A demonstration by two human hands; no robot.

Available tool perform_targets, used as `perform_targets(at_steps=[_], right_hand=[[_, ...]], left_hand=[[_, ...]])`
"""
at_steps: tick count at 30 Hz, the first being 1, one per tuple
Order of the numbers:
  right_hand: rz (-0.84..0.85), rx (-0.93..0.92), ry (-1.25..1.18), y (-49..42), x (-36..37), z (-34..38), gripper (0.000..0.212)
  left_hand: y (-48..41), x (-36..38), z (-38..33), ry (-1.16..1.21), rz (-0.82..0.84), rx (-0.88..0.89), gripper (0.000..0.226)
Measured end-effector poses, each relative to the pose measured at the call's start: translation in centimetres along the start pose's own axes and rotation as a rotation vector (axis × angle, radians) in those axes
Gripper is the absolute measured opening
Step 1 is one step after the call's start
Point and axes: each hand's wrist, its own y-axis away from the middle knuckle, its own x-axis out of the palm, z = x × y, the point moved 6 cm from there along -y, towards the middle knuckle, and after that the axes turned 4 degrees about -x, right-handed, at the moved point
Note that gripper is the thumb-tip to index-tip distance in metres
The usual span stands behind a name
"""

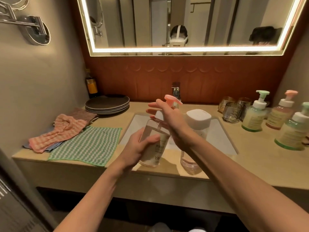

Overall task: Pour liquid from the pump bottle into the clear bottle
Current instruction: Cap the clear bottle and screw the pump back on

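Currently: pre-pour stage; no liquid is passing between the containers.
Pump bottle (154, 141): stands at the front edge of the desk (260, 158), at 6 o'clock from the sink (133, 128); pink pump head (172, 99) still fitted.
Left hand (138, 148): wrapped around the lower body of the pump bottle, fingers closed on it; judged to be steadying the bottle against twisting.
Right hand (167, 114): laid over the white collar below the pump head, fingers partly spread and extended; judged to be unscrewing the pump assembly, since pouring requires an open neck.
Clear bottle (192, 158): just beside the pump bottle at its 3 o'clock, upright on the desk; a white cap (199, 118) sits on top, so the mouth is not yet open.
Placement rationale: both containers stand close together at the front edge, which keeps the transfer short.
Hidden: the right forearm crosses the clear bottle's midsection; its fill level cannot be read.
Unclear: grip contact of the right hand on the collar is masked by the hand; label text on the pump bottle is only partly legible.
Cut off: the spare pump bottles (254, 114) at 3 o'clock run to the frame edge.
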Motion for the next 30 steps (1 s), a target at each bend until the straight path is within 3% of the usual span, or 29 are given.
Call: perform_targets(at_steps=[2, 5, 9, 11, 14, 16, 19, 21, 23, 25, 28, 30], right_hand=[[-0.112, -0.003, 0.04, 0.1, -0.5, -0.2, 0.037], [-0.077, 0.019, 0.068, 0.3, 0.1, -0.2, 0.049], [0.033, 0.007, 0.166, 0.5, 1.5, -0.4, 0.047], [-0.041, -0.067, 0.248, 0.5, 1.2, -0.2, 0.046], [-0.146, -0.156, 0.308, 0.4, 0.4, 0.4, 0.028], [-0.186, -0.131, 0.287, 0.2, 0.0, 0.2, 0.02], [-0.131, -0.032, 0.253, -0.6, 0.0, -0.7, 0.058], [0.008, 0.012, 0.179, -0.9, 0.7, -1.1, 0.08], [0.189, 0.049, 0.021, -0.7, 1.7, -1.2, 0.077], [0.3, 0.071, -0.088, -0.4, 2.6, -1.1, 0.061], [0.256, 0.049, -0.06, -0.9, 2.4, -1.8, 0.042], [0.111, 0.056, 0.083, -1.2, 1.5, -2.4, 0.04]], left_hand=[[-0.3, -0.3, -0.6, -0.26, -0.143, 0.104, 0.069], [-0.4, -1.3, 0.1, -0.42, -0.279, 0.071, 0.079], [-0.3, -3.4, 0.4, -0.385, -0.397, 0.058, 0.068], [-0.2, -4.0, 0.5, -0.363, -0.427, 0.043, 0.066], [0.0, -4.5, 0.4, -0.333, -0.436, 0.039, 0.059], [0.2, -4.4, 0.0, -0.201, -0.386, 0.044, 0.062], [0.3, -3.9, 0.0, 0.068, -0.172, -0.018, 0.072], [0.8, -3.0, 0.8, 0.308, 0.042, -0.206, 0.089], [1.8, -1.8, 1.4, 0.511, 0.266, -0.368, 0.094], [2.2, -1.0, 1.5, 0.604, 0.366, -0.379, 0.089], [1.1, -1.3, 1.3, 0.297, 0.156, -0.217, 0.078], [0.5, -2.0, 0.2, -0.222, -0.088, -0.027, 0.071]])
